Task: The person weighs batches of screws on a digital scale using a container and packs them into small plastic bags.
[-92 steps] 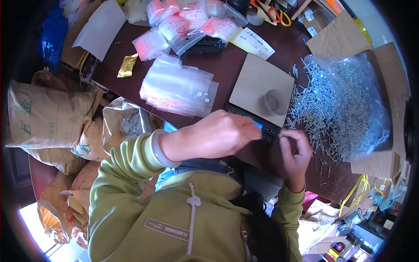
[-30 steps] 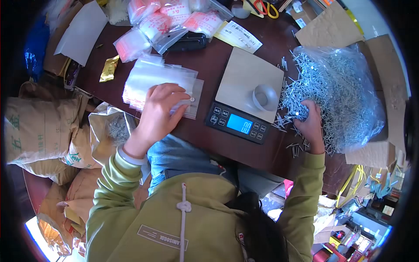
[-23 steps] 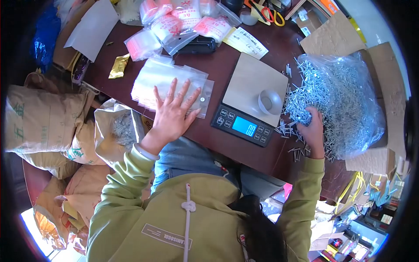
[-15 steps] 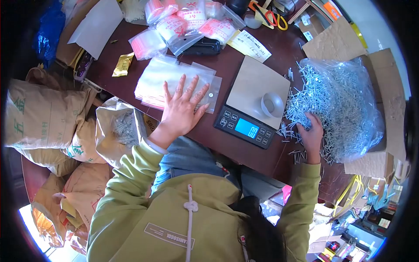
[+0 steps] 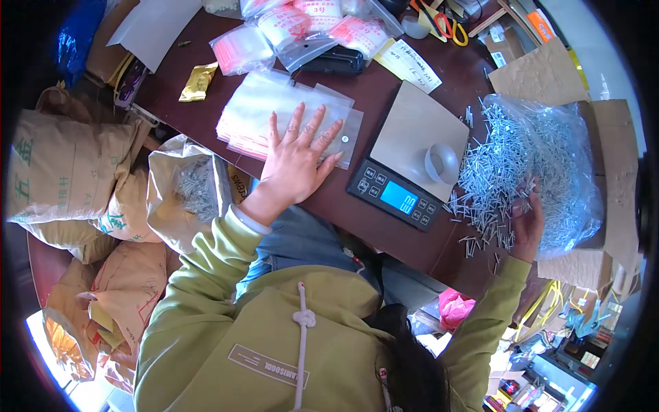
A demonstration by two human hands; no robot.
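Note:
My left hand (image 5: 296, 159) lies flat with fingers spread on a stack of clear zip bags (image 5: 250, 113). My right hand (image 5: 527, 223) is at the near edge of the screw pile (image 5: 498, 165), beside the clear plastic bag (image 5: 576, 178) of screws; its fingertips are partly lost among the screws, so its grip is unclear. Between my hands stands a digital scale (image 5: 412, 137) with a lit display and a small round cup (image 5: 441, 163) on its plate.
Packed bags with red print (image 5: 281, 27), a black case (image 5: 334, 60), a handwritten note (image 5: 408, 65) and scissors (image 5: 449, 29) lie at the back. A gold packet (image 5: 198, 82) is at the left. An open sack (image 5: 189, 192) holds metal parts; cardboard flaps (image 5: 614, 151) edge the right.
My right hand has moved right along the screws, towards the plastic bag. My left hand has gone from above the scale's near edge to the zip bags, where it has spread flat.

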